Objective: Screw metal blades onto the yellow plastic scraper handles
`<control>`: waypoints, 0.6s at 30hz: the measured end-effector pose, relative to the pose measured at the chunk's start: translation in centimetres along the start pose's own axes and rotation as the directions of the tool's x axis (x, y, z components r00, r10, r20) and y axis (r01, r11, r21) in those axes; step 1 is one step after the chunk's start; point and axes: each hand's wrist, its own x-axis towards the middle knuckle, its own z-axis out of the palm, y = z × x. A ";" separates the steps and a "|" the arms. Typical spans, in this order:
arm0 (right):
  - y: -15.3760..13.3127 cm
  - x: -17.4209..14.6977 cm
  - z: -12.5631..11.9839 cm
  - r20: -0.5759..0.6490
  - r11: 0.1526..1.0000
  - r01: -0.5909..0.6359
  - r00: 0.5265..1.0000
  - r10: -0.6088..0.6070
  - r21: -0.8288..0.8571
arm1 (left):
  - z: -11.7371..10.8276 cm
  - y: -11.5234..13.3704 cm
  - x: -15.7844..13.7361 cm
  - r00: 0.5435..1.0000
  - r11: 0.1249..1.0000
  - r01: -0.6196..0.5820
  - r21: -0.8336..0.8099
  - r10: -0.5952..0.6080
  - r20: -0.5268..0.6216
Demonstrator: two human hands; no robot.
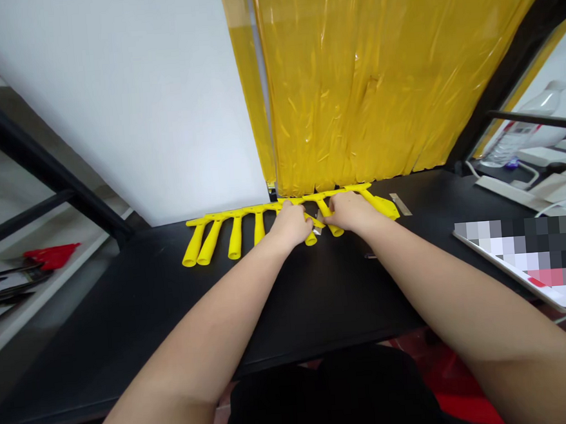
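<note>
A row of yellow T-shaped plastic handles [208, 243] with hollow ends lies along the back of the black table [318, 300], crossbars toward the wall. My left hand [291, 223] is closed at the middle of the row, its fingers curled round a yellow handle part [315, 221]. Just to its right, my right hand [349, 210] is closed too, thumb and fingers pinching at a yellow handle [335, 229]. Between the hands a small shiny piece [318, 231] shows. My fingers partly hide what they grip. A flat metallic strip [401, 204] lies beyond the row's right end.
A white panel [149, 105] and a yellow plastic-wrapped stack [351, 84] stand behind the row. Black frame bars [46, 151] rise at both sides. At right are a tablet-like device [504, 264], a clear bottle [524, 127] and cables. A red item [53, 256] sits on the left shelf.
</note>
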 end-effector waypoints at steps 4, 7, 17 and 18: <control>0.1 0.1 0.2 -0.004 1.000 0.012 1.000 -0.012 0.008 | 0.2 0.0 0.0 1.000 1.000 -0.009 0.024 0.009 0.005; 0.1 0.1 0.3 -0.012 1.000 0.020 1.000 -0.021 -0.006 | 0.4 0.1 -0.1 0.999 0.998 -0.038 0.043 0.038 0.010; 1.2 0.3 -0.4 -0.059 0.999 0.024 0.998 -0.023 0.022 | -3.4 -4.0 -2.1 0.999 0.993 -0.012 0.122 0.018 -0.050; 1.5 0.3 -0.7 -0.081 0.999 0.014 0.997 -0.011 0.032 | -4.0 -5.0 -2.6 0.999 0.992 0.001 0.129 0.003 -0.036</control>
